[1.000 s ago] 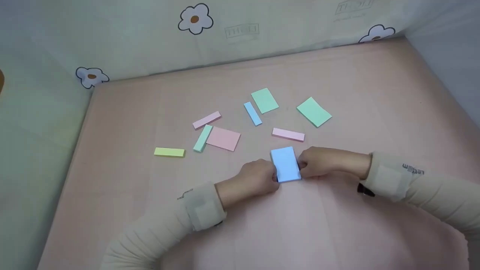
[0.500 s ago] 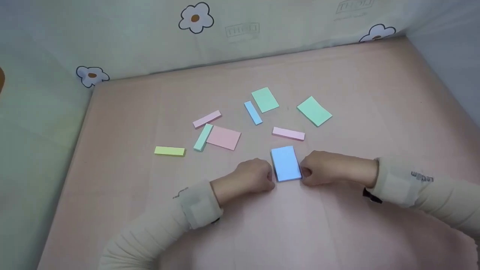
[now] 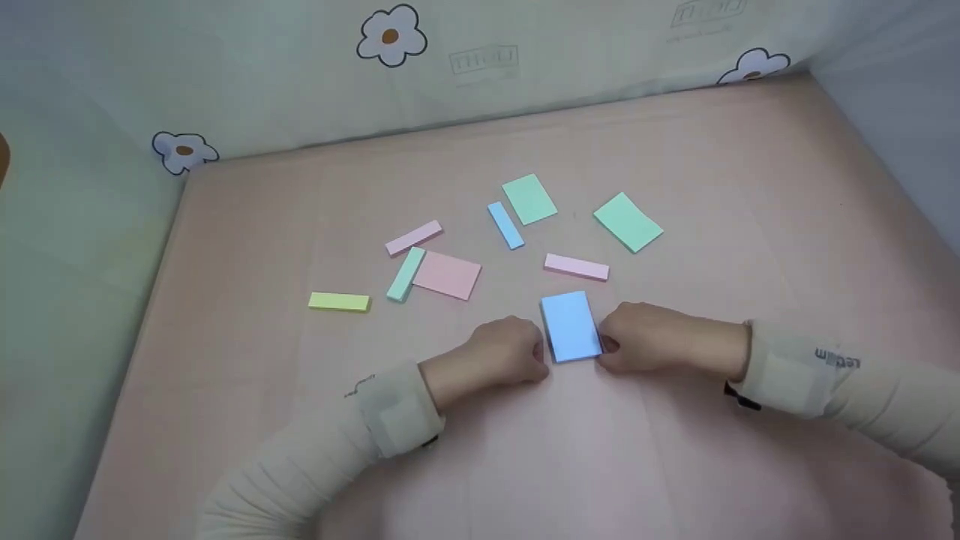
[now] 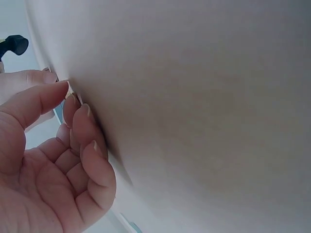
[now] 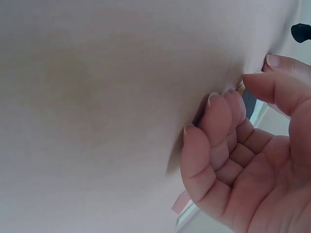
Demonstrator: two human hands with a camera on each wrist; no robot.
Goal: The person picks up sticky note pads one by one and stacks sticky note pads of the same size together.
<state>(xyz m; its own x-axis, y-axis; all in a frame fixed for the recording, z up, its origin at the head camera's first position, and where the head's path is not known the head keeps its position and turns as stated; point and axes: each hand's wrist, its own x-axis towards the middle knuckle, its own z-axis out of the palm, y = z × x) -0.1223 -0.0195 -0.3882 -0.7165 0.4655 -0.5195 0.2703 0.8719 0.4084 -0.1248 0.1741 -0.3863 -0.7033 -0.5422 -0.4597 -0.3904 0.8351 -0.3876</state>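
Note:
A blue sticky note pad (image 3: 571, 327) lies flat between both hands in the head view. My left hand (image 3: 504, 351), fingers curled, rests on the table just left of the pad with a thin gap between them. At the pad's lower right edge is my right hand (image 3: 643, 339), also curled, its fingertips at or touching that edge. In the left wrist view the left hand (image 4: 53, 160) has its thumb near the index finger. The right wrist view shows the right hand (image 5: 252, 150) with its fingertips against the table surface; the pad is mostly hidden there.
Beyond the hands lie a pink strip (image 3: 577, 268), a blue strip (image 3: 506, 226), two green pads (image 3: 529, 199), a pink pad (image 3: 448, 275), a green strip (image 3: 406, 275), another pink strip (image 3: 414, 238) and a yellow strip (image 3: 339, 302). A flowered cloth wall (image 3: 300, 75) stands behind.
My left hand has drawn back leftward from the blue pad's edge. The right hand has shifted slightly toward the front and right. The blue pad stays in place.

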